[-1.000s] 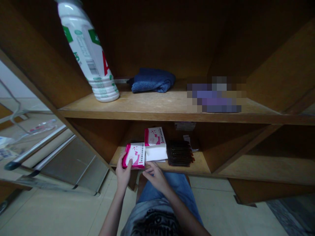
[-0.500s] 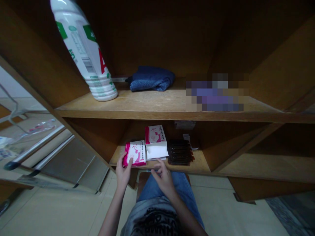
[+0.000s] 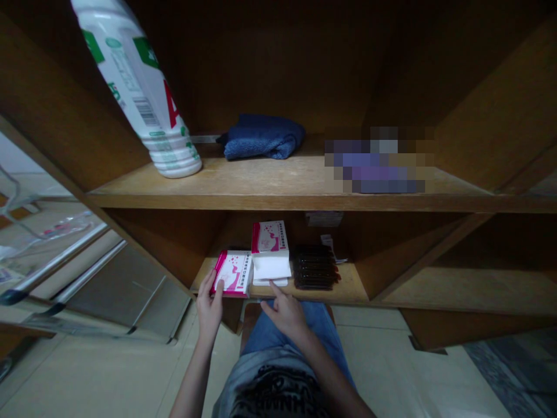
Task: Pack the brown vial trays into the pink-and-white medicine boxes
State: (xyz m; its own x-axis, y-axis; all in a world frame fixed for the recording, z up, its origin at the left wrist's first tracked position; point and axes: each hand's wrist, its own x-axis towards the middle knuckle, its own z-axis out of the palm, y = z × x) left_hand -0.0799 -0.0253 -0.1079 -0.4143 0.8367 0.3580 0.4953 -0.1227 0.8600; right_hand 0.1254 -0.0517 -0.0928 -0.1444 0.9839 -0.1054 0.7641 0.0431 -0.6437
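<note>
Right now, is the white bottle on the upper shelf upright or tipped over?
Upright: the white bottle stands on its ribbed base on the upper shelf, not lying on its side.

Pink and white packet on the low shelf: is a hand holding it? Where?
Yes. The left hand holds the pink and white packet by its lower left edge, with the thumb on the front. The right hand holds nothing.
</note>
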